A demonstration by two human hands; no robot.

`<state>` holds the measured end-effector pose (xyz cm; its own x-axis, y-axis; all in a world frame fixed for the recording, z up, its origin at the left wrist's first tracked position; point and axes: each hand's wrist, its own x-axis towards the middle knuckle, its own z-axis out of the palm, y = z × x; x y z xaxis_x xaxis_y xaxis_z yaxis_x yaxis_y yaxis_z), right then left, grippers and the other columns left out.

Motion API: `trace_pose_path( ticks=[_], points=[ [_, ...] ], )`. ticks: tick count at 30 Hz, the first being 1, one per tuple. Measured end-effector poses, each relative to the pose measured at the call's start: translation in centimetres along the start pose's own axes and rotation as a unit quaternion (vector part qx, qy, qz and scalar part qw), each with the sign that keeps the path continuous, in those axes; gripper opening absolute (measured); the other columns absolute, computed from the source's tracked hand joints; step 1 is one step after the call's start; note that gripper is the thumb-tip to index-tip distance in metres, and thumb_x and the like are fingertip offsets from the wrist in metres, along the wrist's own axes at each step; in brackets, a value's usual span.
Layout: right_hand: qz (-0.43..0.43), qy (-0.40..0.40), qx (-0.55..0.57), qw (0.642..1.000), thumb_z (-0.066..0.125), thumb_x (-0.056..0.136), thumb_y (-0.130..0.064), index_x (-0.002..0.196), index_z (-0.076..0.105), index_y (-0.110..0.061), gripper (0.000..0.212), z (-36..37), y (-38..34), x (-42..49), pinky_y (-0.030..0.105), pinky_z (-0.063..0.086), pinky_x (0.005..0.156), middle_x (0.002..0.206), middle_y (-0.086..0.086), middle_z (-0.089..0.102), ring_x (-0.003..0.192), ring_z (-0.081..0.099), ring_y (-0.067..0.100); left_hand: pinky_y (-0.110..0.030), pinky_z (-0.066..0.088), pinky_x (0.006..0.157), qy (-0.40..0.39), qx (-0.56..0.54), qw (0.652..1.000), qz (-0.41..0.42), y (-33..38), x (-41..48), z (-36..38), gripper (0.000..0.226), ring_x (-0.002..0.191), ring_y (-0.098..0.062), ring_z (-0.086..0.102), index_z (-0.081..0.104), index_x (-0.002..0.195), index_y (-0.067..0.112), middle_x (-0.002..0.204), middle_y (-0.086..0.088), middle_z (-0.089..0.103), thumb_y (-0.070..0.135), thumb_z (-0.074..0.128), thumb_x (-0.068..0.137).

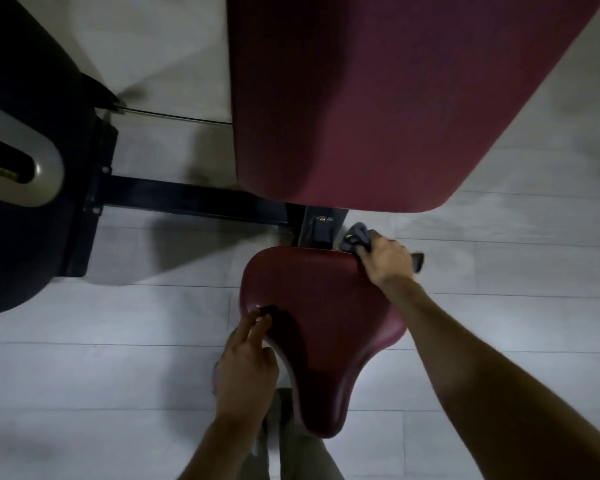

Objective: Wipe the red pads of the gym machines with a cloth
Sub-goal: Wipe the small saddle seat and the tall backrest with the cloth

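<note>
- A view looked straight down from the person's head onto a gym machine standing on a pale plank floor (84, 375).
- The red seat pad (319, 306), shaped like a saddle, lay in the middle, with its narrow end towards the person.
- The right hand (385, 263) was at the seat's far right corner, its fingers curled round a bunched dark grey cloth (355, 237) and pressing it against the pad's edge there.
- The left hand (245, 365) reached to the seat's left edge. Its fingers were mostly straight, with the tips resting on the rim, and it appeared to hold nothing.
- A larger red back pad (378, 98) filled the top of the view, beyond the seat and apart from it. Neither hand touched it.
- A black frame beam (187, 199) ran left from under the pads to a black and silver machine housing (32, 168).
- Step in hand, as a judgement: wiping the seat pad, with the cloth working its far corner while the other hand steadied the seat.
- The next move probably called for drawing the cloth across the rest of the seat towards the narrow end, with steady pressure, then lifting it to the back pad.
- Count: two red pads, one cloth, two hands and one machine in view.
</note>
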<state>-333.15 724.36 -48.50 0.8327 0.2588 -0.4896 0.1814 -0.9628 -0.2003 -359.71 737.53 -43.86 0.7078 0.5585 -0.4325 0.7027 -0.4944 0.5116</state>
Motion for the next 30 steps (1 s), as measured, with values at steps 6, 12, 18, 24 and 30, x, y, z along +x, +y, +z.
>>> trace_pose_path(
  ticks=[6,12,18,24,30],
  points=[
    [-0.192,-0.070,-0.025,0.979,0.048,0.099,-0.046,0.117,0.063,-0.020,0.035,3.4,-14.5,-0.8,0.041,0.043,0.092,0.110,0.013,0.072,0.103,0.067,0.034,-0.036,0.051,0.107,-0.009,0.011,1.000,-0.027,1.0,-0.3,-0.3,0.054,0.132,-0.019,0.057,0.064,0.135,0.019,0.150,0.002,0.053,-0.005,0.056,0.087],
    [-0.142,-0.083,-0.023,0.986,0.043,0.102,-0.051,0.142,0.051,-0.036,0.043,1.5,-8.1,1.0,0.043,0.045,0.097,0.128,0.013,0.067,0.116,0.063,0.036,-0.043,0.060,0.092,0.000,0.016,1.000,0.011,0.8,0.8,-0.9,0.053,0.113,-0.028,0.069,0.072,0.122,0.010,0.135,-0.005,0.065,-0.017,0.061,0.077],
    [0.069,-0.043,0.015,0.997,0.044,0.103,-0.047,0.133,0.060,-0.024,0.041,-0.5,4.2,0.5,0.045,0.048,0.095,0.121,0.022,0.068,0.111,0.063,0.043,-0.041,0.059,0.092,0.023,0.015,0.999,0.046,-0.3,0.7,-0.5,0.060,0.115,-0.028,0.064,0.072,0.124,0.011,0.133,-0.006,0.065,-0.021,0.059,0.075],
    [-0.051,-0.040,0.002,0.998,0.039,0.101,-0.038,0.130,0.061,-0.028,0.037,1.9,-5.3,1.4,0.043,0.045,0.094,0.115,0.016,0.071,0.106,0.066,0.035,-0.039,0.061,0.085,0.025,0.019,0.999,0.039,-0.5,0.8,0.4,0.059,0.115,-0.029,0.064,0.073,0.122,0.012,0.133,-0.006,0.065,-0.019,0.062,0.073],
    [-0.188,-0.049,-0.010,0.981,0.048,0.100,-0.039,0.112,0.066,-0.020,0.029,3.8,-13.2,0.4,0.042,0.044,0.092,0.105,0.010,0.073,0.100,0.068,0.032,-0.042,0.059,0.094,0.043,0.018,0.998,0.030,-0.4,0.6,0.5,0.063,0.116,-0.030,0.063,0.074,0.119,0.011,0.133,-0.007,0.066,-0.026,0.059,0.070]
  ],
)
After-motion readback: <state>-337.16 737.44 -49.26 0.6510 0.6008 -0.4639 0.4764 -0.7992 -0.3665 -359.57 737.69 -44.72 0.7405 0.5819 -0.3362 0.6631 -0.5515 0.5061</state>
